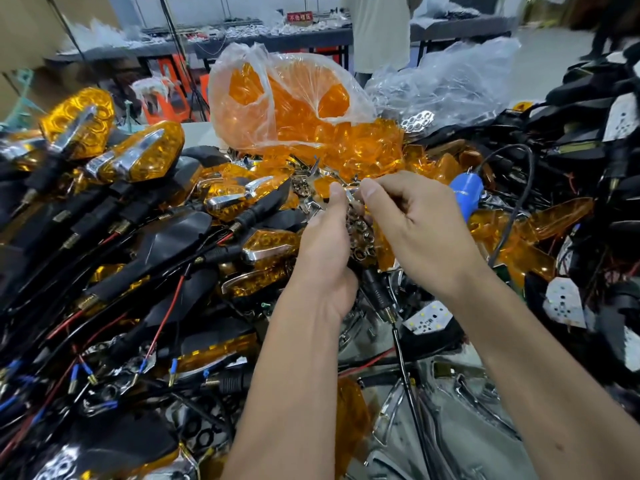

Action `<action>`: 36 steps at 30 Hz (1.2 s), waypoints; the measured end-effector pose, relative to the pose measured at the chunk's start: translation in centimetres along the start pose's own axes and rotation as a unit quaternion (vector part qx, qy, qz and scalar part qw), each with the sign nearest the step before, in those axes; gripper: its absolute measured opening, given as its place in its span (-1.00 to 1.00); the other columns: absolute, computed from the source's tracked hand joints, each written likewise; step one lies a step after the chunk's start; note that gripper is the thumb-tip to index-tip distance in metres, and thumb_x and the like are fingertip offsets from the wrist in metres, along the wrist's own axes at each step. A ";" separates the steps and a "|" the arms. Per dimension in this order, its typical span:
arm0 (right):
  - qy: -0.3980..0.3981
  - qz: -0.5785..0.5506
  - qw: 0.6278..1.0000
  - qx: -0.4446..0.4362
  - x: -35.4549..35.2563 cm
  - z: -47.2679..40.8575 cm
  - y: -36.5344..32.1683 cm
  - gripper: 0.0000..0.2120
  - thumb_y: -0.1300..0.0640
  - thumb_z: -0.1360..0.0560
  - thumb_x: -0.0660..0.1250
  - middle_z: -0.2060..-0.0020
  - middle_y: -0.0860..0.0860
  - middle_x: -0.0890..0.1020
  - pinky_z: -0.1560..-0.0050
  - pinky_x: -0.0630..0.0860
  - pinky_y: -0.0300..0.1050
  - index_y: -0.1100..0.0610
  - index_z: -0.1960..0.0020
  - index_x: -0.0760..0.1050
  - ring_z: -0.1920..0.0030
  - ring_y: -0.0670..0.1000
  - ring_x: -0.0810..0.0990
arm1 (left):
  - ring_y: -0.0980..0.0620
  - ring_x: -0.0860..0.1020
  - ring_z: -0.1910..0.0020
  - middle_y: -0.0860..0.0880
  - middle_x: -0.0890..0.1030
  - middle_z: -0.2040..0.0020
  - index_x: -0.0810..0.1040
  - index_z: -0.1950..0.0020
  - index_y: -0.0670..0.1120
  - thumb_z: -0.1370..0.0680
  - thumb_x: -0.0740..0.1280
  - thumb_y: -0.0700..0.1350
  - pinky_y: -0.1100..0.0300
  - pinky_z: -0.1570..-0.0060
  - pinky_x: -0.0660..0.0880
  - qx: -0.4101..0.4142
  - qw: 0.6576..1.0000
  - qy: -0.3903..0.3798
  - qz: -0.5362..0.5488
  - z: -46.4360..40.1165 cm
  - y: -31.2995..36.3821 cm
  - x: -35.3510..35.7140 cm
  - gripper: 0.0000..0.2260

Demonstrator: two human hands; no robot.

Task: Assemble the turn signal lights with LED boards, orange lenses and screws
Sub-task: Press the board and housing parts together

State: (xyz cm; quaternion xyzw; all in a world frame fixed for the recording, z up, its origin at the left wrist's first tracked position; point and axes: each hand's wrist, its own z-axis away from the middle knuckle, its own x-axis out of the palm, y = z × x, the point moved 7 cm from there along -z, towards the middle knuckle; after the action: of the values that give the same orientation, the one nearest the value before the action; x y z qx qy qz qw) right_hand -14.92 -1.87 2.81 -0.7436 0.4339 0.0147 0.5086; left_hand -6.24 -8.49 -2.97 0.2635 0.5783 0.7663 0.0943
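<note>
Long dark tables (242, 43) cross the back, a red sign (299, 17) above, pale floor (547, 57) right.

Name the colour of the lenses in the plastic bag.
Orange lenses, clearest in the head view.

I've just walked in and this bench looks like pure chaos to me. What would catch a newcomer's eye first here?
Probably the clear plastic bag of orange lenses spilling open at the top centre. Next, the two hands meeting mid-frame: the left hand grips a chrome honeycomb part while the right hand pinches at its top. To the left lies a heap of finished turn signal lights with black stalks and red wires.
</note>
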 end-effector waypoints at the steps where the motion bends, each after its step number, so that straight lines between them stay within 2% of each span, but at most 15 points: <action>1: 0.008 -0.014 1.000 0.004 0.0 0.0 0.1 -0.73 -0.05 -0.68 0.29 0.21 -0.01 0.64 0.07 0.52 0.03 0.08 0.03 0.65 0.16 -0.02 0.59 | 0.16 0.72 0.03 0.06 0.77 0.09 0.64 -0.05 -0.02 -0.70 0.16 0.22 0.10 -0.03 0.68 0.003 1.000 0.003 -0.002 0.2 0.2 0.3 -0.61; 2: 0.018 -0.025 0.999 0.008 -0.1 0.1 0.2 -0.76 -0.06 -0.66 0.31 0.24 -0.01 0.64 0.11 0.53 0.04 0.06 0.03 0.64 0.20 -0.01 0.59 | 0.04 0.68 -0.18 -0.03 0.74 -0.12 0.64 -0.19 -0.05 -0.69 0.15 0.24 -0.06 -0.26 0.59 0.005 1.000 0.010 -0.003 0.4 0.4 0.4 -0.56; 4: 0.034 -0.031 0.999 0.004 -0.2 0.1 0.1 -0.78 -0.05 -0.65 0.34 0.29 0.04 0.63 0.19 0.52 0.07 0.07 0.06 0.60 0.26 0.05 0.57 | -0.10 0.59 -0.34 -0.10 0.66 -0.29 0.59 -0.35 -0.09 -0.69 0.13 0.26 -0.18 -0.40 0.47 0.010 1.000 0.019 -0.011 0.4 0.4 0.5 -0.49; 12: 0.067 -0.024 0.997 0.001 -0.6 0.2 -0.4 -0.74 -0.02 -0.61 0.40 0.38 0.01 0.55 0.29 0.44 -0.08 0.10 0.17 0.56 0.35 -0.05 0.46 | -0.12 0.61 -0.32 -0.11 0.68 -0.27 0.62 -0.32 -0.06 -0.70 0.12 0.25 -0.22 -0.36 0.49 0.019 1.000 0.007 -0.023 0.0 0.0 0.6 -0.51; 15: 0.085 -0.033 0.996 0.002 -0.9 0.2 -0.5 -0.75 0.00 -0.62 0.40 0.33 0.03 0.60 0.20 0.53 0.04 0.13 0.15 0.58 0.28 0.04 0.55 | -0.12 0.60 -0.33 -0.12 0.65 -0.30 0.58 -0.36 -0.08 -0.69 0.13 0.27 -0.21 -0.37 0.49 0.014 0.999 0.012 -0.027 -0.1 0.0 0.5 -0.49; 17: 0.091 -0.029 0.995 -0.001 -0.8 0.3 -0.6 -0.76 0.00 -0.61 0.41 0.32 0.05 0.60 0.18 0.53 0.07 0.14 0.14 0.58 0.26 0.05 0.54 | -0.12 0.61 -0.31 -0.12 0.66 -0.29 0.57 -0.38 -0.08 -0.70 0.13 0.26 -0.20 -0.36 0.51 0.013 1.000 0.009 -0.025 -0.1 -0.1 0.4 -0.49; 20: 0.095 -0.021 0.995 -0.001 -0.6 0.4 -0.6 -0.75 -0.02 -0.60 0.42 0.33 0.05 0.56 0.24 0.49 0.01 0.14 0.14 0.58 0.30 0.00 0.47 | -0.08 0.69 -0.18 -0.11 0.73 -0.15 0.63 -0.27 -0.07 -0.71 0.13 0.24 -0.16 -0.23 0.61 0.017 1.000 0.007 -0.021 0.2 0.1 0.5 -0.53; 22: 0.111 -0.014 0.994 -0.005 -0.6 0.4 -0.6 -0.73 -0.01 -0.60 0.43 0.33 0.07 0.55 0.23 0.47 0.06 0.17 0.16 0.56 0.29 0.03 0.46 | -0.02 0.74 0.00 -0.07 0.77 0.02 0.68 -0.10 -0.05 -0.71 0.14 0.22 -0.02 0.03 0.70 0.018 1.000 0.000 -0.013 0.2 0.0 0.7 -0.56; 24: 0.136 0.001 0.991 -0.013 -0.7 0.5 -0.7 -0.69 -0.01 -0.58 0.44 0.35 0.07 0.54 0.23 0.46 0.08 0.20 0.19 0.55 0.30 0.05 0.45 | 0.05 0.74 0.16 -0.03 0.76 0.16 0.75 0.13 -0.04 -0.72 0.16 0.19 0.14 0.24 0.67 0.015 1.000 -0.018 0.010 0.1 -0.3 1.3 -0.50; 26: 0.157 0.011 0.987 -0.014 -0.7 0.6 -0.7 -0.67 -0.01 -0.58 0.44 0.36 0.07 0.53 0.24 0.45 0.08 0.20 0.21 0.52 0.31 0.06 0.45 | 0.08 0.73 0.19 0.00 0.75 0.21 0.77 0.28 0.07 -0.73 0.14 0.20 0.19 0.21 0.65 0.017 0.999 -0.035 0.024 0.2 -0.2 1.9 -0.45; 28: 0.169 0.019 0.985 -0.014 -0.7 0.9 -0.6 -0.66 0.01 -0.61 0.40 0.37 0.06 0.51 0.24 0.44 0.09 0.21 0.23 0.49 0.31 0.08 0.44 | 0.07 0.74 0.17 0.00 0.75 0.21 0.76 0.32 0.09 -0.70 0.09 0.27 0.17 0.14 0.68 0.001 0.998 -0.049 0.037 0.4 -0.3 2.2 -0.39; 30: 0.176 0.037 0.983 -0.015 -0.7 1.2 -0.6 -0.66 0.05 -0.65 0.33 0.37 0.03 0.47 0.23 0.42 0.10 0.21 0.22 0.43 0.30 0.08 0.42 | 0.03 0.74 0.17 -0.03 0.75 0.20 0.78 0.28 0.01 -0.65 0.05 0.39 0.14 0.13 0.69 -0.022 0.996 -0.068 0.054 0.7 -0.2 2.4 -0.31; 32: 0.178 0.048 0.983 -0.017 -0.7 1.3 -0.7 -0.69 0.07 -0.69 0.23 0.35 0.00 0.43 0.21 0.40 0.12 0.17 0.20 0.38 0.27 0.07 0.39 | -0.04 0.73 0.13 -0.09 0.73 0.16 0.77 0.06 -0.11 -0.58 0.01 0.49 0.08 0.12 0.68 -0.032 0.991 -0.096 0.086 1.1 0.2 2.8 -0.21; 34: 0.165 0.063 0.984 -0.007 -0.5 1.1 -0.7 -0.74 0.08 -0.69 0.13 0.23 0.04 0.48 0.08 0.42 0.13 0.13 0.14 0.39 0.16 0.08 0.42 | -0.08 0.68 0.13 -0.10 0.65 0.18 0.62 -0.16 -0.15 -0.55 0.00 0.53 0.09 0.12 0.66 -0.012 0.989 -0.096 0.113 1.0 0.7 2.6 -0.20; 36: 0.142 0.051 0.988 0.021 -0.1 0.9 -0.2 -0.73 0.05 -0.69 0.06 0.13 0.08 0.49 -0.05 0.42 0.10 0.12 0.12 0.38 0.07 0.08 0.43 | -0.04 0.63 0.20 -0.05 0.58 0.23 0.46 -0.17 -0.09 -0.55 0.00 0.53 0.14 0.20 0.63 0.019 0.986 -0.078 0.143 1.0 1.3 2.2 -0.29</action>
State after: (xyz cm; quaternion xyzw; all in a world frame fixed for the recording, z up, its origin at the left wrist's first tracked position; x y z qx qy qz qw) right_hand -14.49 -1.11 2.58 -0.7038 0.5393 -0.0740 0.4565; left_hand -7.39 -7.10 -0.93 0.4042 0.5402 0.7377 0.0237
